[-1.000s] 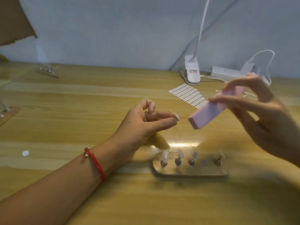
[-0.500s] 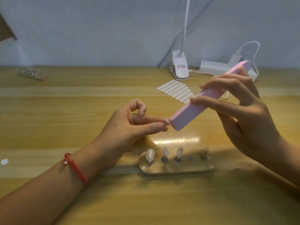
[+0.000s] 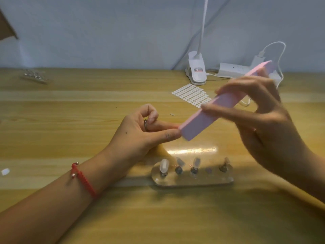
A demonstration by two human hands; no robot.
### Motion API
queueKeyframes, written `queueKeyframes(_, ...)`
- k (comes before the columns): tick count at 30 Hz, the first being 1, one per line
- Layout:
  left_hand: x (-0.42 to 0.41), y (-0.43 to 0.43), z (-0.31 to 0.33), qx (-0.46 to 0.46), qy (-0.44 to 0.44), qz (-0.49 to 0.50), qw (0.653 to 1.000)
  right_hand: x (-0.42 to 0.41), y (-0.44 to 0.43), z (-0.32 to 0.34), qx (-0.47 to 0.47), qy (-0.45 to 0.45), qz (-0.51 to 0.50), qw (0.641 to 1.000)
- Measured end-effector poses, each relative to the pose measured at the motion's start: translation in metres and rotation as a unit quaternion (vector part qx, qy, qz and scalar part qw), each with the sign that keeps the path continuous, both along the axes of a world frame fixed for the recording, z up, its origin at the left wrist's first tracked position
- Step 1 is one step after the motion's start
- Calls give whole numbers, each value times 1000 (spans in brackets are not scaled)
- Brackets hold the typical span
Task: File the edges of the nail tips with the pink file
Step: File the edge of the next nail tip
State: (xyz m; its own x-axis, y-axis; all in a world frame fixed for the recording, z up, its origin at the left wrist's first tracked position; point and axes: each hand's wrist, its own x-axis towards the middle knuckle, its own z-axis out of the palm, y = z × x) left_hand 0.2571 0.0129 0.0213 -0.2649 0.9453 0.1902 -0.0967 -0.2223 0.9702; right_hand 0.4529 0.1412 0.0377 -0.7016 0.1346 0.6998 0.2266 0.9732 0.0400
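Observation:
My right hand (image 3: 260,124) grips the long pink file (image 3: 211,113) about its middle, slanting from upper right down to lower left. The file's lower end meets the fingertips of my left hand (image 3: 146,132), whose thumb and forefinger pinch a small nail tip that the file end hides. Below the hands a clear oblong stand (image 3: 191,180) lies on the wooden table, with three pale nail tips (image 3: 164,165) standing on its metal pegs and one bare peg at the right.
A sheet of small white stickers (image 3: 191,95) lies behind the hands. A white clip lamp (image 3: 197,71) and a power strip with a cable (image 3: 235,69) sit at the back right. Another stand with pegs (image 3: 34,76) lies far left.
The file's lower end has closed the gap and now touches the nail tip pinched in my left hand. My right hand is blurred from motion.

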Motion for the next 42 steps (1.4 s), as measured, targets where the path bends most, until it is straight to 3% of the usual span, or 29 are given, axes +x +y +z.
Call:
queueKeyframes(10, 0, 2, -3, 19, -19, -6, 1000, -8, -7, -5, 19, -9, 15, 1000)
queueKeyframes(17, -4, 4, -5, 36, -42, 5, 998, 17, 31, -1, -59, 51, -105, 991)
queueKeyframes(23, -4, 5, -6, 22, -19, 4, 1000, 11, 20, 0, -37, 26, -48, 998)
queueKeyframes(32, -13, 5, -3, -15, -53, -74, 996, 3, 9, 34, 98, -37, 49, 993)
queueKeyframes(38, -11, 6, -1, 0, -81, -71, 994, -22, 8, 32, 107, -82, 103, 986)
queueKeyframes(42, -13, 7, -2, -3, -80, -66, 995, -28, 13, 36, 74, -58, 91, 991)
